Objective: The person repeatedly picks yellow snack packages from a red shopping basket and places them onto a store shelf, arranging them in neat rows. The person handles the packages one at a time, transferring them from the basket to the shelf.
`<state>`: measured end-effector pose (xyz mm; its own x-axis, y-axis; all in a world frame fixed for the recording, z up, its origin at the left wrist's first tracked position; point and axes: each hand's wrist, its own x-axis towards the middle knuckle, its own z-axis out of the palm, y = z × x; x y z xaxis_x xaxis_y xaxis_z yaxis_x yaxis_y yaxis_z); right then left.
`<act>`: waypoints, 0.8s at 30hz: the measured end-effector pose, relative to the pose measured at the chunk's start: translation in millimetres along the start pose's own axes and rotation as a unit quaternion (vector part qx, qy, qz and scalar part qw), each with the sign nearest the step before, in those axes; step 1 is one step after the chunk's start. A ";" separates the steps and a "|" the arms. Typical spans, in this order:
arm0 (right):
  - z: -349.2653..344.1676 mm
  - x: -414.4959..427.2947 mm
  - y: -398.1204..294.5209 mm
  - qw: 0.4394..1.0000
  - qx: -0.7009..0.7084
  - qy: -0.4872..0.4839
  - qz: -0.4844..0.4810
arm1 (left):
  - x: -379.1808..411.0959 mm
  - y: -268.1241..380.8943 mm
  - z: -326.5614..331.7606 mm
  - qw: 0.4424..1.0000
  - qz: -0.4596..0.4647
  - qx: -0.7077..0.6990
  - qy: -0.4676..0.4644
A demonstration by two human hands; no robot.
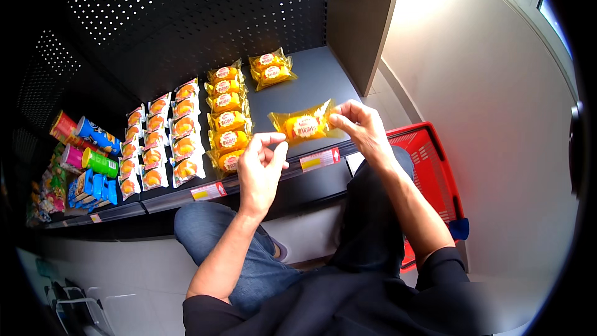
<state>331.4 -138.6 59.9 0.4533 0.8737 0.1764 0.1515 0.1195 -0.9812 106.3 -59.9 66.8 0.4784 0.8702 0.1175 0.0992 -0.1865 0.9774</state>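
Observation:
My right hand (364, 126) pinches the right end of a yellow clear-wrapped bread packet (305, 126) between thumb and fingers. The packet is held above the front part of a dark shelf (322, 74). My left hand (261, 168) is at the packet's lower left corner, thumb and forefinger slightly apart; whether a fingertip touches the wrapper is hard to tell. Left of it runs a front-to-back row of matching yellow packets (227, 102), its front end partly behind my left hand. Two more such packets (273, 70) lie at the back of the shelf.
White-wrapped snack packets (186, 126) stand in several rows to the left. Beyond them are snack canisters (100, 135) and blue packets (91, 189). Price tags (319, 159) line the shelf's front edge. A red shopping basket (431, 168) sits beside my right leg, near a wall (494, 126).

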 end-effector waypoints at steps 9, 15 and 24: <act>41.0 97.4 17.7 0.989 -0.136 0.059 0.007 | 98.0 -26.1 -16.6 1.000 -0.005 0.004 -0.005; 50.6 131.1 59.4 0.984 -0.168 0.056 0.029 | 127.9 -33.5 0.6 0.997 -0.071 0.037 -0.007; 53.8 147.4 80.9 0.981 -0.185 0.055 0.027 | 143.8 -46.1 10.9 0.991 -0.096 0.093 0.004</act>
<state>363.2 25.2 2.3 0.5581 0.8158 0.1514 0.4229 -0.1227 -0.8978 180.0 68.8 36.7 0.4288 0.9010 -0.0658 0.3482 -0.0976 0.9323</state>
